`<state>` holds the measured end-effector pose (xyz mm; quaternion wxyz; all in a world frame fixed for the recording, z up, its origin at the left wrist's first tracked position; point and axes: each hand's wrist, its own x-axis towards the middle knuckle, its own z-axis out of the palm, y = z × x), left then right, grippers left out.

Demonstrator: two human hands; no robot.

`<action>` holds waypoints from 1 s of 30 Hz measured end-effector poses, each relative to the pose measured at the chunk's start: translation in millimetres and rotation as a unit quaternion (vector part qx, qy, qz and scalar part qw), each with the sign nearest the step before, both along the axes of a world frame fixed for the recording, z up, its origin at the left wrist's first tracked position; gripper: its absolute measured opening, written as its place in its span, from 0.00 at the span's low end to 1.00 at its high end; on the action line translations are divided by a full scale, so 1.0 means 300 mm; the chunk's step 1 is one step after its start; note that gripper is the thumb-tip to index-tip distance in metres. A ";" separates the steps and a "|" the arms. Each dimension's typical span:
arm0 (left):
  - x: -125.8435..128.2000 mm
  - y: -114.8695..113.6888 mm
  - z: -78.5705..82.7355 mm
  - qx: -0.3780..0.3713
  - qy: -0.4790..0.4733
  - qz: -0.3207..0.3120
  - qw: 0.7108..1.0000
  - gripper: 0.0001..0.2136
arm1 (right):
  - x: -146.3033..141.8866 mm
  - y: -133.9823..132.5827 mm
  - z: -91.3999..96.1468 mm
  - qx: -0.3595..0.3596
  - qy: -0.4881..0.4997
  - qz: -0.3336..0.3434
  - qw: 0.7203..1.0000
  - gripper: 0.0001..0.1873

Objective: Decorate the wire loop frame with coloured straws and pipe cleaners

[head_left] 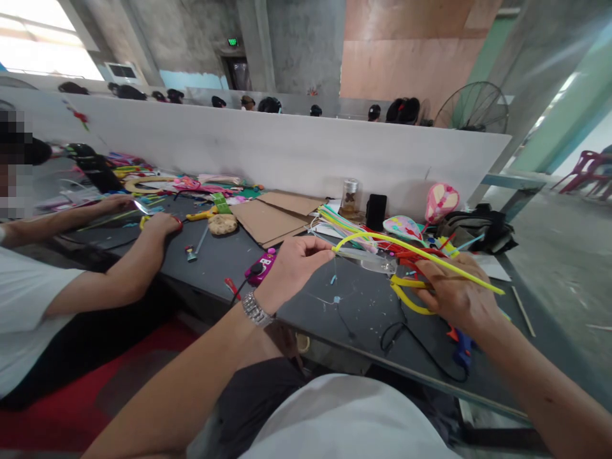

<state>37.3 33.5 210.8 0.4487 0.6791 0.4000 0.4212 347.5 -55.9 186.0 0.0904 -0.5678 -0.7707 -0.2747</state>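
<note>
Between the thumb and fingers of my left hand (299, 264) is pinched one end of a yellow pipe cleaner (411, 242). From there it arches over to the right, its far end passing above my right hand. My right hand (461, 290) grips scissors by their yellow handles (406, 290). The scissors' metal blades (368, 258) point left, and their tips reach close to my left fingertips. Whether the blades touch the pipe cleaner, I cannot tell. Behind the blades lies a bundle of coloured pipe cleaners (339, 222).
A blue glue gun (463, 350) with a black cord lies near my right forearm. Cardboard sheets (272, 220), a glass jar (350, 197), a black phone (376, 211) and a purple device (261, 266) are on the dark table (306, 331). At left, a co-worker's hands (162, 223) hold scissors.
</note>
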 end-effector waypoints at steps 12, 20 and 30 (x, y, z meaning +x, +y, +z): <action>-0.001 0.044 -0.056 -0.070 -0.061 -0.033 0.995 0.10 | -0.005 -0.003 0.011 0.086 -0.035 0.066 0.993 0.13; -0.001 0.053 -0.064 -0.110 -0.109 -0.059 0.986 0.11 | -0.005 0.018 0.025 0.046 -0.008 0.049 0.998 0.14; 0.022 0.114 -0.105 -0.216 -0.137 -0.092 0.962 0.09 | -0.003 0.084 0.044 -0.027 -0.002 0.060 0.998 0.13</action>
